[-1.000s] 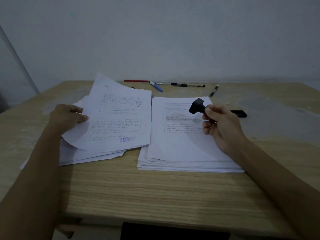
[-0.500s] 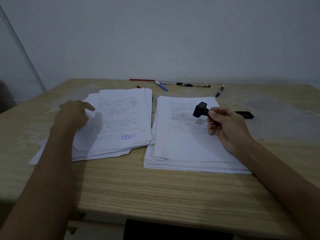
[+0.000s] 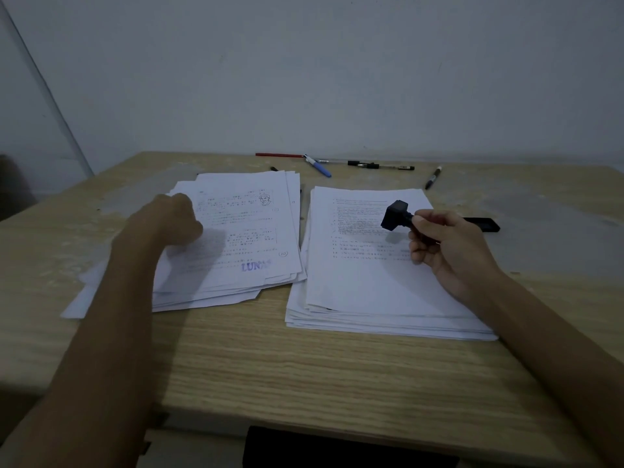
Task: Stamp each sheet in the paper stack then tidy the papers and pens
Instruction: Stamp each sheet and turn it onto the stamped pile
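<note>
Two paper piles lie on the wooden table [image 3: 304, 366]. The left pile [image 3: 243, 238] is loosely fanned; its top sheet carries a blue stamp mark near the lower right. My left hand [image 3: 169, 221] hovers over that pile's left part, fingers curled and holding nothing. The right stack [image 3: 364, 285] is neater, with printed text on its top sheet. My right hand [image 3: 445, 244] grips the handle of a black stamp [image 3: 395, 216], held in the air above the right stack's upper part with its head pointing left.
Several pens lie along the far edge: a red pen [image 3: 278, 155], a blue pen [image 3: 317, 165], a clear one with black parts [image 3: 378, 164] and a black marker [image 3: 433, 177]. A flat black case [image 3: 483, 224] lies right of the stack.
My left hand laid the stamped sheet down on the left pile, let it go and drew its fingers in. My right hand held the stamp almost still.
</note>
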